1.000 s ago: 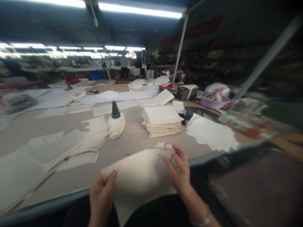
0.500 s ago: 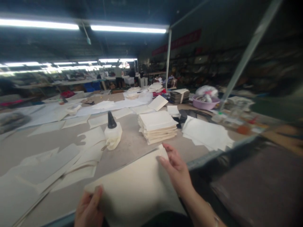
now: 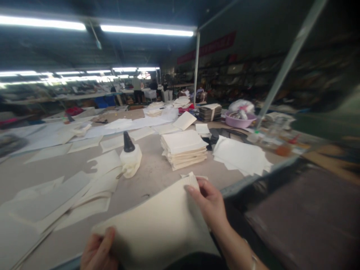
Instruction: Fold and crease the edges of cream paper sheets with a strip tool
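A cream sheet (image 3: pixel 157 213), seemingly several layers thick at its top right corner, is held between my two hands at the table's front edge. My left hand (image 3: pixel 99 249) pinches its left corner, thumb on top. At the upper right corner, my right hand (image 3: pixel 209 200) grips the sheets with the thumb in front and fingers behind. Beyond them stands a stack of cream sheets (image 3: pixel 184 148). Left of the stack is a white squeeze bottle (image 3: pixel 131 161) with a black cone nozzle. Loose pale sheets (image 3: pixel 84 202) overlap at the left.
White sheets (image 3: pixel 240 155) lie right of the stack. Farther back are a purple basin (image 3: pixel 240 120) with a plastic bag, a tied dark bundle (image 3: pixel 209 113) and a metal post (image 3: pixel 196 69). A person (image 3: pixel 137 90) stands in the distance.
The view has shifted slightly, so the table things sit a little farther left. The sheets' upper right edge now shows fanned layers by my right hand. Both hands keep their hold.
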{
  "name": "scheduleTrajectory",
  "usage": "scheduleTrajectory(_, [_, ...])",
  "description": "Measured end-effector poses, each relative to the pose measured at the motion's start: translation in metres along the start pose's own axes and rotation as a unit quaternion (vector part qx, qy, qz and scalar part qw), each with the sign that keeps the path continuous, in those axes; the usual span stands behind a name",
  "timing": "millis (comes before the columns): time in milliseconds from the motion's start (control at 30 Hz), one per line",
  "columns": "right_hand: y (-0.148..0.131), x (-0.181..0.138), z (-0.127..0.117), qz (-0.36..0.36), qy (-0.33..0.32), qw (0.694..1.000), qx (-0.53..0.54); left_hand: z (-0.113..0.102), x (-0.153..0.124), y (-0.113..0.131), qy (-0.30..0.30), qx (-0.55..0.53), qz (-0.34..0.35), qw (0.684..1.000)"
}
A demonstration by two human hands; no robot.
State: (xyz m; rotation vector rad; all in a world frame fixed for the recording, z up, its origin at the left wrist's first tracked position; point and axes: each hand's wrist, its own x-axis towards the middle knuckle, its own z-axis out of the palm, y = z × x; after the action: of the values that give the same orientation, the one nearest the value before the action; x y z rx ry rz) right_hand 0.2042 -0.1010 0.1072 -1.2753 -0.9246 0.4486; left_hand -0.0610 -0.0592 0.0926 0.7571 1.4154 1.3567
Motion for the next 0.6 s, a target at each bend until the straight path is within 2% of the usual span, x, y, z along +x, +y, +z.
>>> scheduleTrajectory(100, [-0.0007,-0.0011,-0.0014,-0.001,0.001,1.0,-0.011,-0.0005,-0.0002,0.0004,-0.007,-0.017,-0.045,0.999])
scheduleTrajectory(267, [0.0006,-0.004,-0.0048,-0.038,0.006,0.997,-0.067,-0.0026,0.0022,-0.0011,-0.026,-0.001,-0.043,0.999])
scheduleTrajectory(333, [0.0018,-0.0057,-0.0051,-0.017,0.002,0.999,-0.038,-0.004,0.0031,-0.0012,-0.027,0.009,-0.045,0.999])
scheduleTrajectory(467, [0.0016,-0.0076,-0.0043,0.066,-0.004,0.993,0.1,-0.0046,0.0017,0.0011,-0.038,0.008,-0.046,0.998])
scheduleTrajectory(600, [-0.0016,-0.008,-0.0059,0.083,-0.033,0.991,0.099,-0.0014,-0.0027,0.0041,-0.019,-0.016,-0.091,0.996])
